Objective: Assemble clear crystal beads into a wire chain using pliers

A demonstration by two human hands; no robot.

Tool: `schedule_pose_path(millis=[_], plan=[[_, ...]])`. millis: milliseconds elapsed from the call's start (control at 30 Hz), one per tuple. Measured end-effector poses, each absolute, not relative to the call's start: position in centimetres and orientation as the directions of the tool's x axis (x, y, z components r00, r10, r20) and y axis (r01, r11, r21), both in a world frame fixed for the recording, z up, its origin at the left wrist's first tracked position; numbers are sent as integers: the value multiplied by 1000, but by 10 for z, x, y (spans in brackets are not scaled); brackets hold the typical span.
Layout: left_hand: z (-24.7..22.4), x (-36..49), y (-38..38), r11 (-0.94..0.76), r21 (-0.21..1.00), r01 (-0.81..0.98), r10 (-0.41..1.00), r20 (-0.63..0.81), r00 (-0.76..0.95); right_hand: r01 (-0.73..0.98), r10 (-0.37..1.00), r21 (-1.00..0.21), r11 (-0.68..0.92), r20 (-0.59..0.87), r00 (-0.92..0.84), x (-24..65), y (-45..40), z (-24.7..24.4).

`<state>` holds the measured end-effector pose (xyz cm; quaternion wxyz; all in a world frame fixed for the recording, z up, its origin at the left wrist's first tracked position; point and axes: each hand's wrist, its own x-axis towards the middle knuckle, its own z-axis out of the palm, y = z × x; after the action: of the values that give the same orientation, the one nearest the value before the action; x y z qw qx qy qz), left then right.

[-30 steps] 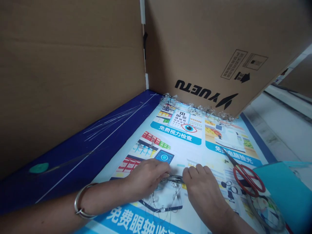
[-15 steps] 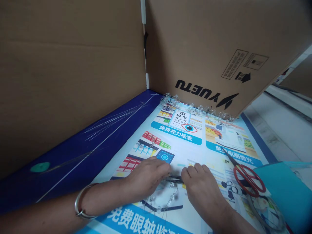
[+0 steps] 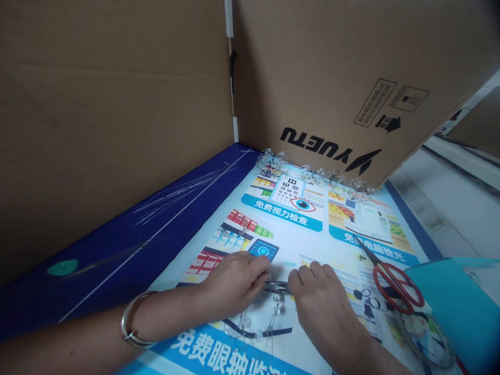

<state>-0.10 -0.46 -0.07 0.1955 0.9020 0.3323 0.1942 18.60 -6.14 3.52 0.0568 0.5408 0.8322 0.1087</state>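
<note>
My right hand is closed around a pair of pliers, whose metal jaws point left. Opposite it, my left hand pinches one end of a beaded wire string right by the jaw tips. Clear beads and thin wire ends of that string hang below the pliers, over the printed poster. Where exactly the jaws meet the wire is too small to make out. The plier handles are hidden inside my right fist. A silver bangle sits on my left wrist.
Red-handled scissors lie right of my right hand, beside a coil of wire and a turquoise sheet. Finished-looking beaded pieces line the foot of a cardboard wall. Loose wire strands rest on the blue border at left.
The pliers have turned slightly in my right hand, and the beaded string below has shifted and hangs narrower. My left hand has edged a little to the left.
</note>
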Motion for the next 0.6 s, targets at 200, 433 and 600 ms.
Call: schedule_pose_path(millis=[200,433,600], plan=[[4,1,-2,-677,522,519,691,206,693,883,908,232,407,3,-419,187,-59,36],[0,2,-4,-696,501,515,682,234,693,872,900,234,430,-32,-435,180,-56,42],[-1,2,-4,-715,461,525,672,249,697,865,897,241,440,-65,-437,177,-55,45]])
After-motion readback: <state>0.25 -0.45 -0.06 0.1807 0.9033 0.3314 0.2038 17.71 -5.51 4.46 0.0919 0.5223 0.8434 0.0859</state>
